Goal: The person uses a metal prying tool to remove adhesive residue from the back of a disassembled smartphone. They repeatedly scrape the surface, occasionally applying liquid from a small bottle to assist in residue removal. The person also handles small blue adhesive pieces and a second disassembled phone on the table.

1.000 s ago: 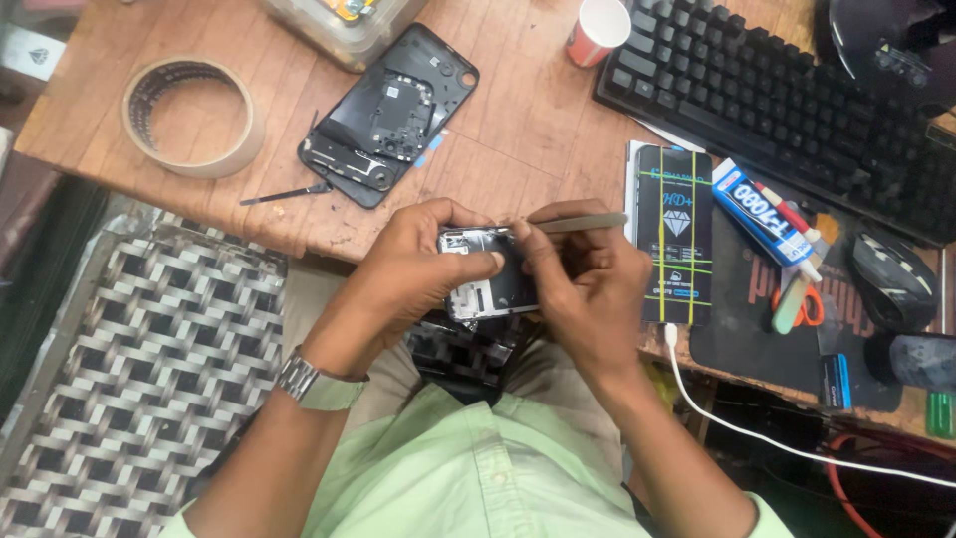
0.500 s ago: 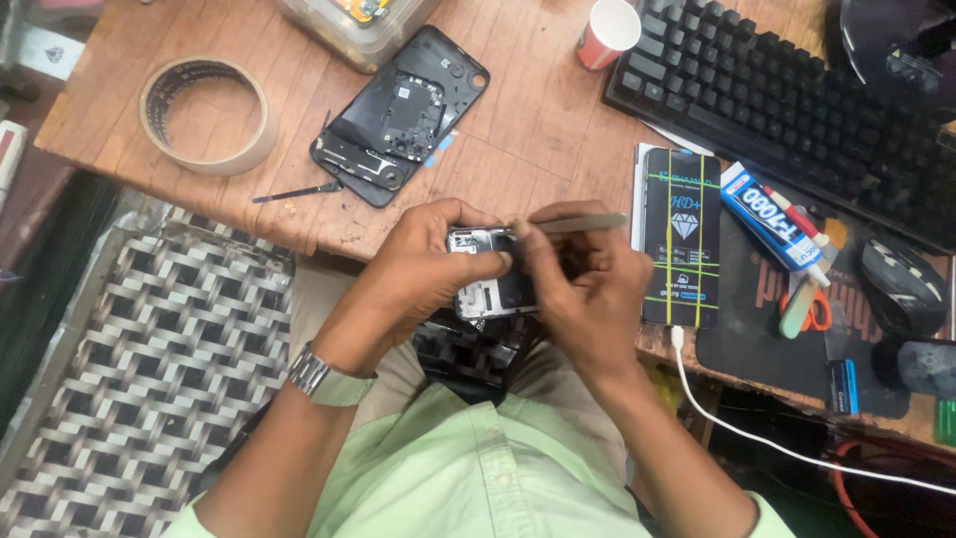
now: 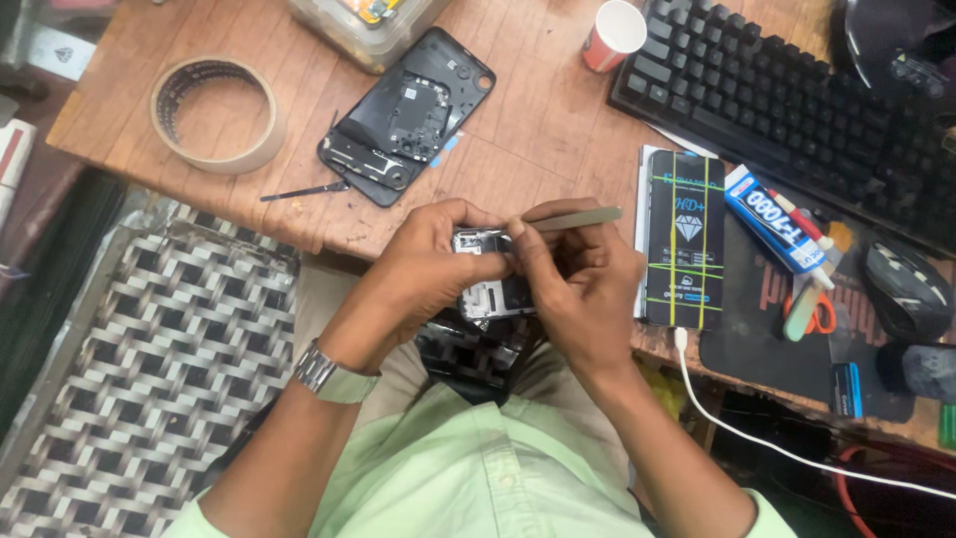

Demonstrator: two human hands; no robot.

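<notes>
Head view: my left hand (image 3: 428,261) grips a small metal-framed phone board (image 3: 490,289) at the wooden table (image 3: 538,130) edge; right hand (image 3: 578,284) pinches steel tweezers (image 3: 568,219) on it. Black rectangular packet (image 3: 687,239) just right.

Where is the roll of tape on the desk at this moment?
In the head view, the roll of tape lies at the upper left on the wooden desk, left of the opened black phone.

so on the desk's right side there's a flat black rectangular screen-protector package (image 3: 686,239) with yellow-green lines and a white diamond graphic, lying just left of a mouse pad. right beside it sits a slim blue and white glue tube box (image 3: 775,217), angled, with a clear plastic container (image 3: 368,25) at the top edge.
</notes>
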